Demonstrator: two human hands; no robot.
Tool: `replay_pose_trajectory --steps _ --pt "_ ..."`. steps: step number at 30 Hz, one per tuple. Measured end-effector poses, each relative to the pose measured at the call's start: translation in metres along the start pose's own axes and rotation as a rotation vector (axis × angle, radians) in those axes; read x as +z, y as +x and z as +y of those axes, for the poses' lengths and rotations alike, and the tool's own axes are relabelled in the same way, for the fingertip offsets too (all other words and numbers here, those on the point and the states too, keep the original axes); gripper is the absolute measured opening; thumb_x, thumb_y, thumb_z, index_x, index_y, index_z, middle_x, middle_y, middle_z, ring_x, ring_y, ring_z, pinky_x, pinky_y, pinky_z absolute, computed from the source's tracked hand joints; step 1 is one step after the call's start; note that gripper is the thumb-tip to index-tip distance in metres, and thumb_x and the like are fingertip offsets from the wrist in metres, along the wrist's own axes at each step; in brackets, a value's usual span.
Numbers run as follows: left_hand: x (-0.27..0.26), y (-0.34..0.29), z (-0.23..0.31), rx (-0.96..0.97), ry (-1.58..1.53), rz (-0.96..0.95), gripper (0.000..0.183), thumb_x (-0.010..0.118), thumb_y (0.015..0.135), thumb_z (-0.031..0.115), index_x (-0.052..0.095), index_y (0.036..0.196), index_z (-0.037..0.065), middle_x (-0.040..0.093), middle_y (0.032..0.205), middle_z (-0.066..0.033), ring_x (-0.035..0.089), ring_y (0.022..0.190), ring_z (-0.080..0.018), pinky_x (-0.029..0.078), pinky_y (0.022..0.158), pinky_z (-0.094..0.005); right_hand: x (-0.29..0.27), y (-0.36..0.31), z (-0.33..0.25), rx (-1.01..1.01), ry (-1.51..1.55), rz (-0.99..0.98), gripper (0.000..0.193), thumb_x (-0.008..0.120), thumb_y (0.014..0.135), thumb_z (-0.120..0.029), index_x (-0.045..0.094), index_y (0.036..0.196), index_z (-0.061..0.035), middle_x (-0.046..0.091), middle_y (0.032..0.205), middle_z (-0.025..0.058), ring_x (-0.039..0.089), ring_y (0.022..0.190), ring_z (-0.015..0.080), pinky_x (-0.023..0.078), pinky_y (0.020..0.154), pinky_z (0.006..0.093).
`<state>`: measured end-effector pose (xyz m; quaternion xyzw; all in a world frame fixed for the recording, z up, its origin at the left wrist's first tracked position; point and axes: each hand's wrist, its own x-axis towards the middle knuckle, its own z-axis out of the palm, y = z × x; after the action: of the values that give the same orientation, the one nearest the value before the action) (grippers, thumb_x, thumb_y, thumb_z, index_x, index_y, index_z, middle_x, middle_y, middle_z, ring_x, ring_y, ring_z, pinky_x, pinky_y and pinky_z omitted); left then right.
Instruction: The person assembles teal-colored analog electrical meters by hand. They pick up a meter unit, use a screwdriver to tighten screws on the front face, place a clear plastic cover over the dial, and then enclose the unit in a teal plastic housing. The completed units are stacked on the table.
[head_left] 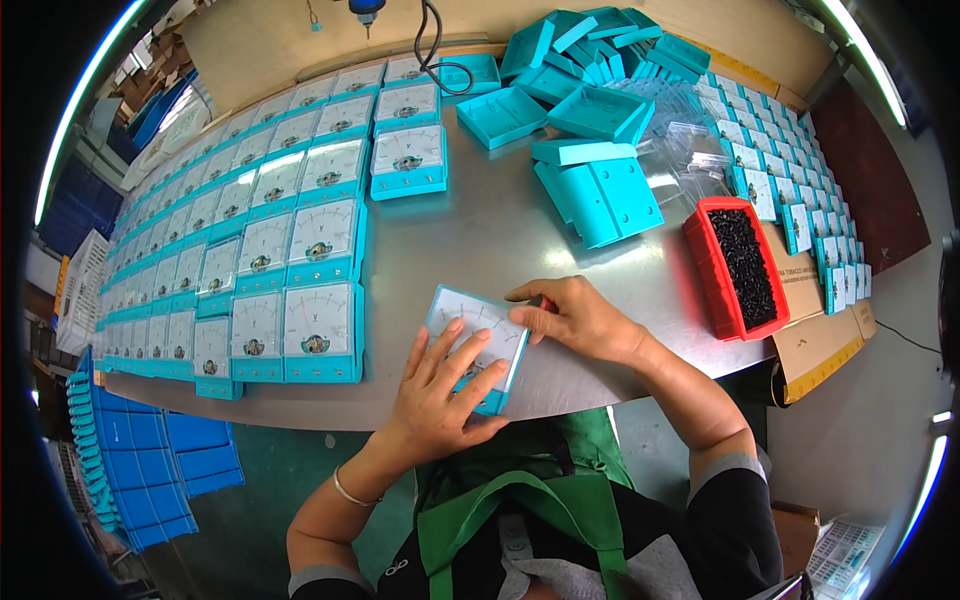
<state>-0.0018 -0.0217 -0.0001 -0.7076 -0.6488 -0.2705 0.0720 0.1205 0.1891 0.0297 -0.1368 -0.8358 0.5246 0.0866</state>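
A panel meter (462, 305) with a white dial face and a teal base lies at a slant near the table's front edge. My left hand (440, 400) rests across its face, fingers spread and stretched out, covering much of the dial. Against the meter's upper right edge is my right hand (575, 318), its thumb and forefinger pinched together. Whatever sits between those fingertips is too small or hidden to name.
Rows of similar meters (322, 322) fill the table's left side. Teal cases (600, 200) are piled at the back, beside clear covers (690, 150). A red bin (708, 275) of small black parts stands right, with more meters (795, 228) beyond. An electric screwdriver (367, 10) hangs overhead.
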Motion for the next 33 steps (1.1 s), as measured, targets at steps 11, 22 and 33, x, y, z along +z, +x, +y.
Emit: replay_pose_trajectory --steps 11,22,33 --pt "0.000 0.063 -0.064 -0.330 0.357 -0.121 0.059 0.067 0.079 0.023 0.045 0.131 0.005 0.035 0.143 -0.0195 0.031 0.134 -0.0414 0.024 0.108 -0.0575 -0.070 -0.004 0.040 -0.111 -1.015 0.583 0.045 0.073 0.077 -0.024 0.061 0.119 -0.0122 0.049 0.134 0.0198 0.048 0.123 0.0375 0.051 0.087 0.0421" --pt "0.059 0.100 0.026 0.010 -0.059 -0.261 0.059 0.071 0.079 0.030 0.051 0.128 0.005 0.041 0.140 -0.0147 0.040 0.128 -0.0360 0.034 0.103 -0.0513 -0.120 -0.071 0.007 -0.231 -0.492 0.611 0.028 0.069 0.080 -0.004 0.065 0.108 -0.0024 0.069 0.088 0.0102 0.063 0.068 0.0158 0.050 0.061 0.0281" --pt "0.083 0.135 0.058 0.233 -0.183 -0.190 0.055 0.074 0.075 0.025 0.054 0.123 0.005 0.038 0.141 -0.0160 0.041 0.127 -0.0353 0.035 0.103 -0.0509 -0.313 -0.080 0.159 0.567 -1.111 0.697 0.056 0.071 0.074 -0.044 0.060 0.115 -0.0066 0.066 0.102 0.0178 0.065 0.092 0.0349 0.051 0.077 0.0451"
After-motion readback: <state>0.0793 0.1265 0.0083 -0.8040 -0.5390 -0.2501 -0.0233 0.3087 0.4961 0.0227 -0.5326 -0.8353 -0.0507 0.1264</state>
